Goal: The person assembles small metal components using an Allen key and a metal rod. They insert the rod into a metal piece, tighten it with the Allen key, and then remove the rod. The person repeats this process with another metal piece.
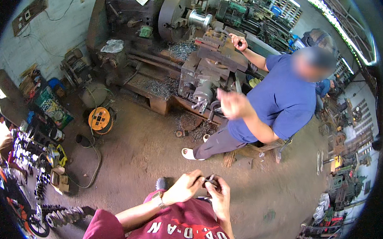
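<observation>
In front of my maroon shirt, both my hands are closed around a small dark metal part [210, 179] with a rounded look; its exact kind is too small to make out. My left hand [186, 186], with a watch on the wrist, pinches it from the left. Thumb and fingers of my right hand [219, 194] wrap its right side. Beyond my hands, a person in a blue shirt [275, 90] stands at a large lathe [210, 61]. That person's one hand is raised near the tool slide, and the other is blurred above the handwheels.
A shiny metal cylinder [199, 20] sits in the lathe's chuck [172, 18]. Metal shavings [162, 87] cover the bed. An orange cable reel [101, 120] stands on the floor at left, its cable trailing. Shafts and parts crowd the left side; more machinery lines the right.
</observation>
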A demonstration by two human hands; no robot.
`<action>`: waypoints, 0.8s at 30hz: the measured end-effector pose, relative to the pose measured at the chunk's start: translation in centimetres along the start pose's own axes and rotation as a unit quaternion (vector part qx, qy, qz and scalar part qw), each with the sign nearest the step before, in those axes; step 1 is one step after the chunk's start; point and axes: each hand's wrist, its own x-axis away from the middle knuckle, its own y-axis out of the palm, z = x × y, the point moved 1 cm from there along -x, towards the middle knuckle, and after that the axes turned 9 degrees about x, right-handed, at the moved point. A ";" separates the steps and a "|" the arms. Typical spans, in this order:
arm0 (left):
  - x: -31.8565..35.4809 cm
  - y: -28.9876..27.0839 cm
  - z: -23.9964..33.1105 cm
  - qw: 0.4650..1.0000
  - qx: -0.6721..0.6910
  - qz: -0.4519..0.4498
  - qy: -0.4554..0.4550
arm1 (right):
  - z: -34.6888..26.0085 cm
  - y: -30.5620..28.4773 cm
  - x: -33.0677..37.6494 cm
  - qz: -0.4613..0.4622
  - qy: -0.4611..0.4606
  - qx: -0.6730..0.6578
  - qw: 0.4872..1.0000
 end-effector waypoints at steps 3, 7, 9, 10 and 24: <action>0.9 -5.8 0.3 0.996 0.039 0.036 -0.068 | -1.8 5.1 -2.1 -0.079 0.004 -0.008 0.997; 1.9 -10.5 -0.7 0.985 0.080 0.096 -0.119 | -3.1 9.3 -5.6 -0.180 -0.014 0.121 0.976; 2.4 -12.0 -1.4 0.975 0.084 0.146 -0.148 | -3.6 11.2 -7.5 -0.227 0.006 0.092 0.970; 2.4 -12.7 -1.7 0.972 0.106 0.172 -0.116 | -3.8 12.0 -8.4 -0.254 -0.004 0.095 0.962; -10.4 -29.0 -7.2 0.832 0.311 0.444 -0.119 | -7.4 27.4 -34.7 -0.524 -0.122 0.150 0.829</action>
